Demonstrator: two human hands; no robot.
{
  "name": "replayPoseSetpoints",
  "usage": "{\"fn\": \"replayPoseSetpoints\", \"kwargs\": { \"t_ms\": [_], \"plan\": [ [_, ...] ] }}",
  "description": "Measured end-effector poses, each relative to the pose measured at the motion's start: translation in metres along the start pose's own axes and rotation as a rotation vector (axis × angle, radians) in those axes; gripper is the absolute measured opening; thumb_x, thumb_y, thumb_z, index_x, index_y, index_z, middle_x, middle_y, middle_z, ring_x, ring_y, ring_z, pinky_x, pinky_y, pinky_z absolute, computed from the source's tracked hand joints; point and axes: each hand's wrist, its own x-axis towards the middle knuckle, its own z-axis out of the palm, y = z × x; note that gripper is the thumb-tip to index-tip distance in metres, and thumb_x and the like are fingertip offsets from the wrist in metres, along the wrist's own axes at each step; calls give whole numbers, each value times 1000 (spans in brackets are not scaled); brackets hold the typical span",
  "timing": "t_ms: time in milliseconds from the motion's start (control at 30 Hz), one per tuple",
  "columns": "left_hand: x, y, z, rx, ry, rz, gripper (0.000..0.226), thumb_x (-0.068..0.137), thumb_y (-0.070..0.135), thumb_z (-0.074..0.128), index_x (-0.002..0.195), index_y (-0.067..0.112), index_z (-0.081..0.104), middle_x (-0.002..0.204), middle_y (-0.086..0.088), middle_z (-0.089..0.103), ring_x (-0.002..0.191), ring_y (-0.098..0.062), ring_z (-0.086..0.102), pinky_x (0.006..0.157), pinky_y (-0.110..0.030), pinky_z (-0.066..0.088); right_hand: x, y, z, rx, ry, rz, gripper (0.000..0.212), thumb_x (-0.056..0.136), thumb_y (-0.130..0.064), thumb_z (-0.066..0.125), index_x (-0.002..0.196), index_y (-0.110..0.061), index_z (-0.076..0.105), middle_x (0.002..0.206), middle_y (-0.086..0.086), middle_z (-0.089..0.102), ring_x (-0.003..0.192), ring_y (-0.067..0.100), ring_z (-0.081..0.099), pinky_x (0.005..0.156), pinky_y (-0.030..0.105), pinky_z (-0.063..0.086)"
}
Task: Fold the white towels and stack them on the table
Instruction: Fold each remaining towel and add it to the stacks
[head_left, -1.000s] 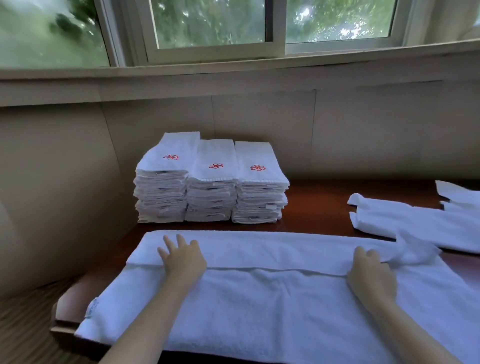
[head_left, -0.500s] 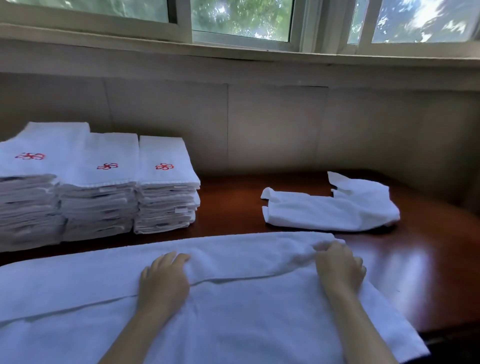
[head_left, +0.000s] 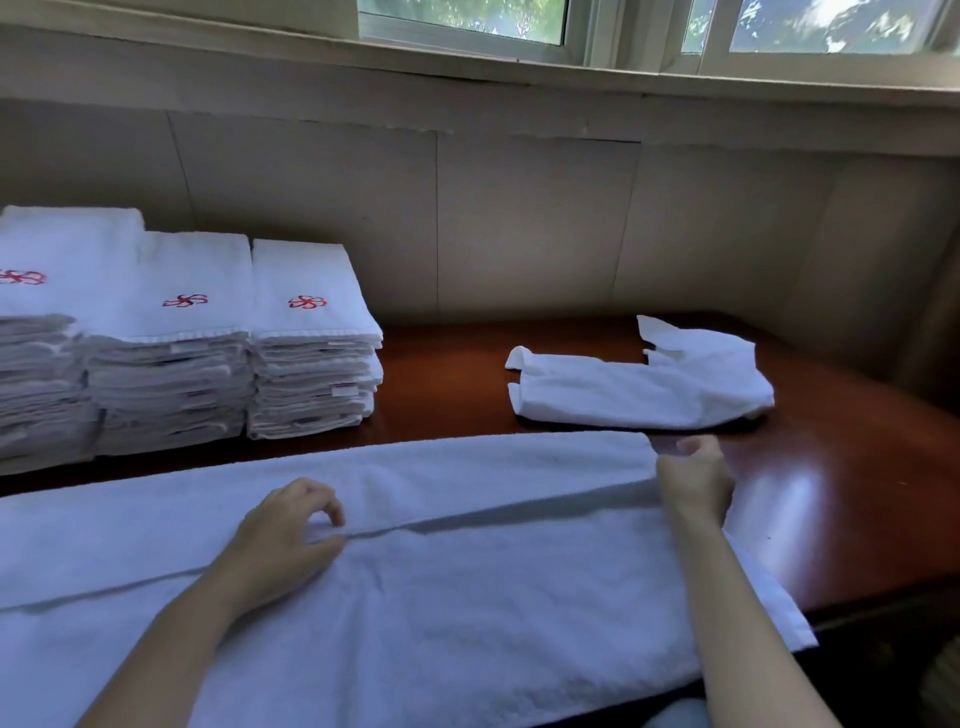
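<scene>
Together, both curled hands pinch the towel.

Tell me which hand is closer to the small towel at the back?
The right hand. It grips the end of the big towel, just in front of the small towel. The left hand pinches its fold, farther left.

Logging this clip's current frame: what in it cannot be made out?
Head view only.
Large white terry towel: left end cut off by the frame edge.
Leftmost stack of folded white towels: partly cut off by the same edge.
Left hand: its curled fingers hide whether it pinches the fold.
Right hand: grips the towel's end, fingertips hidden under the hand.
</scene>
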Motion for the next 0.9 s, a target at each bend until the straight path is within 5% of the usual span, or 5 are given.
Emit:
{"fn": "replayPoseSetpoints", "kwargs": {
  "t_ms": [300, 400, 500, 633, 900],
  "plan": [
    [-14, -3, -3, -157, 18, -16, 28, 81, 4, 67, 66, 27, 61, 93, 7, 57, 95, -11, 56, 79, -9, 37, -20, -2, 3, -513, 46, -186, 25, 84, 2, 50, 108, 0, 55, 122, 25, 39, 109, 43, 41, 92, 45, 38],
    [-17, -4, 0, -1, 86, -60, 10, 91, 25, 60, 94, 33, 63, 115, 7, 59, 110, -14, 54, 97, -25, 38, -35, -13, 17, -631, -27, -359, 35, 82, -1, 50, 115, -11, 57, 133, 15, 41, 121, 36, 35, 107, 50, 23],
    [-20, -16, 9, 337, -80, -341, 52, 95, 60, 29, 144, 44, 26, 158, 10, 17, 145, -12, 15, 115, -47, 11, -66, -19, 55, -688, -453, -504, 43, 97, -36, 35, 139, -31, 38, 153, 2, 25, 139, 32, 20, 108, 59, 14],
    [-18, -35, 2, 333, -123, -536, 61, 88, 73, 13, 145, 54, 2, 160, 13, -8, 148, -16, -4, 112, -58, -1, -65, -16, 91, -869, -666, -612, 58, 89, -70, 11, 144, -52, 9, 160, -10, -1, 146, 34, -5, 105, 68, -4],
    [-8, -92, -32, 323, -24, -725, 60, 93, 66, 17, 149, 47, 6, 161, 9, -5, 148, -19, -1, 115, -53, 0, -53, -36, 117, -867, -650, -505, 55, 93, -53, 20, 146, -42, 16, 160, -11, 5, 146, 31, 0, 109, 65, -3]
  ]
}}
